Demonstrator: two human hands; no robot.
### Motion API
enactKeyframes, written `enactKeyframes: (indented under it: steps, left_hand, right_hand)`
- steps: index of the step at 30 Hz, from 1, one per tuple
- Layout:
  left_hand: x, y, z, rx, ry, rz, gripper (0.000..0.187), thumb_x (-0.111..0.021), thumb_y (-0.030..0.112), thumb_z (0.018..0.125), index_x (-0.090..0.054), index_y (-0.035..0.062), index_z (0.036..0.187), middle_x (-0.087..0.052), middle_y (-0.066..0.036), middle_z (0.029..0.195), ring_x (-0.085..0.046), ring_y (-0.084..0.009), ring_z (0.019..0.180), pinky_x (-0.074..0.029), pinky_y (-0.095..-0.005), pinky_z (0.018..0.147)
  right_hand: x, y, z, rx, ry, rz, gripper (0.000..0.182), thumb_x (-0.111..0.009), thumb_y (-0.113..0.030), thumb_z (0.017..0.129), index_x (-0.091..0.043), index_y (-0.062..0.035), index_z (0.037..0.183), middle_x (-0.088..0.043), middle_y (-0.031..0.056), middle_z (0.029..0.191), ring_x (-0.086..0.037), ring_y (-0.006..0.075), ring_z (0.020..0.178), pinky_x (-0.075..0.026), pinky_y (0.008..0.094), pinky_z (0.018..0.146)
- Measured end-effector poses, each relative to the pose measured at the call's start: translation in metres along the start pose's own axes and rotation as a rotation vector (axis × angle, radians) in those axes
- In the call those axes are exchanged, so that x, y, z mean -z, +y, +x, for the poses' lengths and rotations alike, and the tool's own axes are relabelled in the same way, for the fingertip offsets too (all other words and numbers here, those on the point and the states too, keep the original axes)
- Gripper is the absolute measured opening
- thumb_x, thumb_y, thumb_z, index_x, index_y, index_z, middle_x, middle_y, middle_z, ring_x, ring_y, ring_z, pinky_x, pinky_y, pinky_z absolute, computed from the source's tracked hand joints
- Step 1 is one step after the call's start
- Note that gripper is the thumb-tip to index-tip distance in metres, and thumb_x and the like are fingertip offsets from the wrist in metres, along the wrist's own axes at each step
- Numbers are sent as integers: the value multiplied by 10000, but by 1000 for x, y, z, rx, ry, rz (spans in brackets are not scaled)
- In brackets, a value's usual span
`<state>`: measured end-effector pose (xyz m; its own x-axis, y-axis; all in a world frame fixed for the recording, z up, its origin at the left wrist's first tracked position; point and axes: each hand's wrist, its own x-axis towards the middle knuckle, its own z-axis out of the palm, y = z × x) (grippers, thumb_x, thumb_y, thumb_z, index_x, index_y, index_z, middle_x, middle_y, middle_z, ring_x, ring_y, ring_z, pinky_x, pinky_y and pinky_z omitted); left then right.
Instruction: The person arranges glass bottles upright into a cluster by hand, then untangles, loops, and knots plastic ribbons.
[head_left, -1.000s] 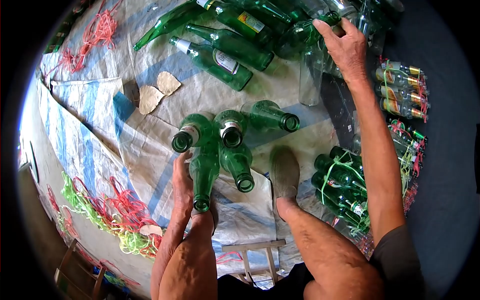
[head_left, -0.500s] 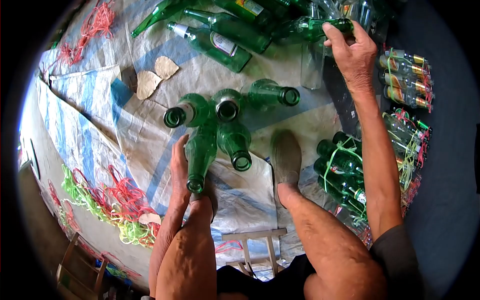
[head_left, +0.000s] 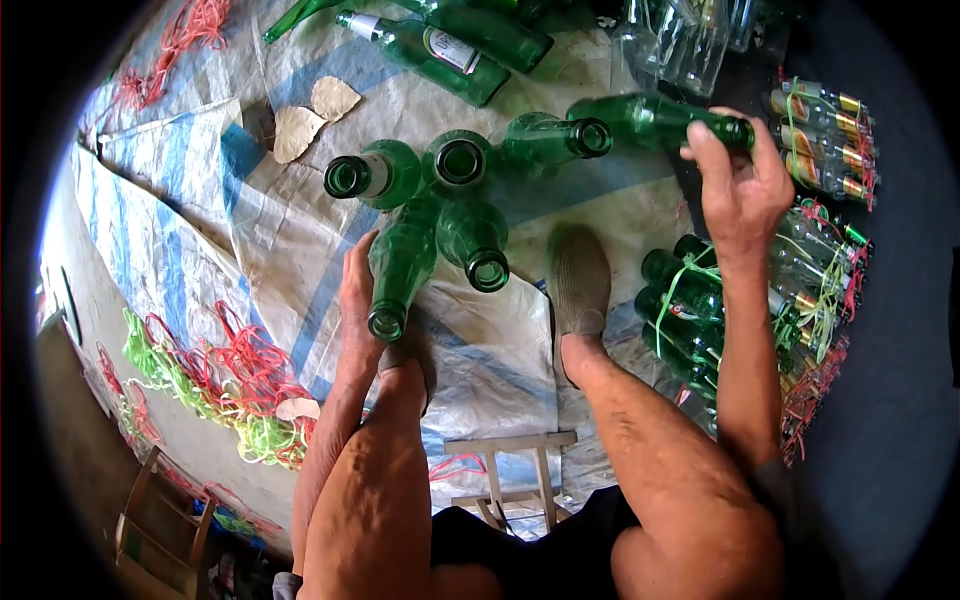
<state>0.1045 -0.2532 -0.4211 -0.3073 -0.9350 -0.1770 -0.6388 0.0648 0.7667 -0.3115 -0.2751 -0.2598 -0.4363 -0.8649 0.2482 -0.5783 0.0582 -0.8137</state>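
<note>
Several green glass bottles stand in a cluster on the sheet, mouths toward me. My left hand (head_left: pixel 360 290) is curved against the left side of the nearest green bottle (head_left: pixel 405 250), its fingers partly hidden behind the glass. Beside that one are another green bottle (head_left: pixel 472 238), a back-left bottle (head_left: pixel 392 172), a middle one (head_left: pixel 459 165) and a right one (head_left: pixel 545 140). Out to the right, my right hand (head_left: pixel 745 185) is closed round the neck of a separate green bottle (head_left: pixel 645 120), which lies sideways in the air with its base toward the cluster.
Green bottles (head_left: pixel 440 62) lie at the back, near clear bottles (head_left: pixel 690 45). Tied bundles of green bottles (head_left: pixel 690 300) and clear bottles (head_left: pixel 820 140) are at the right. Red and green string (head_left: pixel 235 385) lies left on the striped sheet (head_left: pixel 490 370). A wooden stool (head_left: pixel 510 445) is below.
My right hand has drawn the green bottle away from the back pile, toward me and to the right. My left hand stays at the nearest standing bottle. The view has shifted slightly.
</note>
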Motion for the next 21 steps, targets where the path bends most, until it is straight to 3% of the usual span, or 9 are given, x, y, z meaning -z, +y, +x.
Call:
enactKeyframes:
  steps: [2,11,14,21]
  left_hand:
    - [-1,-1,0,-3,2,-1,581,-755,126,909,-532,32,1437,-619,-227,1316,-631,-388,1241,-509,-434,1030]
    - [-2,2,-1,36,8,-58,490,-786,109,877,-605,30,1326,-621,-172,1280,-617,-357,1160,-500,-429,1025]
    - [0,1,-1,5,-30,7,573,-757,164,922,-533,43,1435,-619,-213,1293,-646,-395,1208,-517,-439,1007]
    - [-1,-2,-1,-44,-29,54,559,-761,149,913,-544,50,1418,-621,-208,1256,-652,-401,1178,-527,-447,980]
  right_hand:
    - [5,-2,-16,29,-38,-95,250,-797,-170,903,-714,27,1032,-648,18,841,-629,86,714,-514,246,624]
    - [-2,-30,-63,126,-213,-133,229,-783,-109,839,-688,22,1002,-624,91,829,-615,190,718,-507,318,649]
    - [-8,-38,-69,135,-260,-121,270,-794,-99,817,-689,35,1027,-638,117,838,-638,229,727,-531,344,656]
    - [-27,-40,-74,279,-291,-56,330,-816,-47,777,-683,43,1065,-637,144,846,-644,270,709,-537,353,636]
